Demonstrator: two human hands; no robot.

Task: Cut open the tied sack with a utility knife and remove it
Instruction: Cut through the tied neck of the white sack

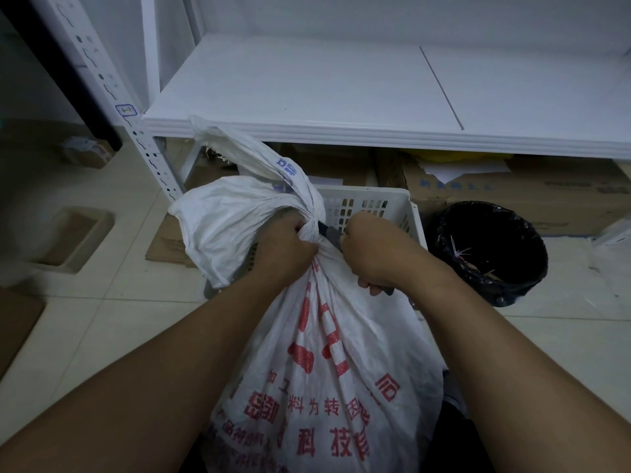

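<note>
From my head camera, the woven white plastic sack (324, 353) stands right in front of me, from the middle of the view down to six o'clock. It bulges, is crinkled and carries red printed characters; what fills it is hidden. Its neck is twisted into a tight knot (312, 230) near the centre, and the loose top flops over towards ten and eleven o'clock, with blue print on it.

My left hand (286, 247) is clenched round the gathered neck just below the knot. My right hand (370, 254), at three o'clock from the knot, is fisted round the utility knife (329, 233). Its dark tip pokes out between my hands and meets the neck, and the butt shows under my little finger.

Behind the sack, at one o'clock, is a white plastic basket (375, 203) with slotted walls; I cannot tell what it holds. At three o'clock a round bin (491, 254) with a glossy black liner holds a few pale scraps. Brown cardboard boxes (478, 189) sit under the smooth white shelf (307, 90) at twelve o'clock. The floor (102, 319) is pale tile, with flattened cardboard (167, 240) at nine o'clock.
</note>
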